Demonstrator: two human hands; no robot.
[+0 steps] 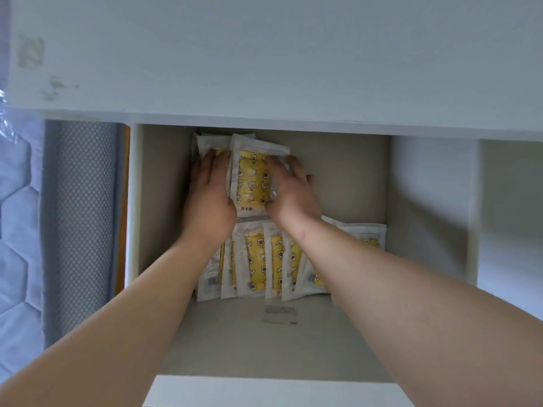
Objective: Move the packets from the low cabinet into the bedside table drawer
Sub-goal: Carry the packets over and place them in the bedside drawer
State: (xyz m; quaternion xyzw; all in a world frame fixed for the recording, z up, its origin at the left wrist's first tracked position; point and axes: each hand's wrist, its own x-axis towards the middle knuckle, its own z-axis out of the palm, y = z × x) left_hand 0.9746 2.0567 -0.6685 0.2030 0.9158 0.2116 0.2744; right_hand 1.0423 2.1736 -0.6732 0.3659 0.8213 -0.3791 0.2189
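The bedside table drawer (pixel 338 183) stands pulled out below the white tabletop. At its back lies a stack of clear packets with yellow patterned contents (pixel 252 177). My left hand (pixel 208 198) presses flat against the stack's left side, fingers straight. My right hand (pixel 292 186) lies on the stack's right side, fingers spread over the top packet. A second row of several like packets (pixel 258 259) lies fanned out nearer to me, partly hidden under my forearms.
A small white label (pixel 280 314) lies on the drawer floor near the front. The white drawer front (pixel 264 392) is at the bottom edge. A mattress and a grey padded bed side (pixel 79 215) stand at the left. The white tabletop (pixel 264 60) overhangs the drawer's back.
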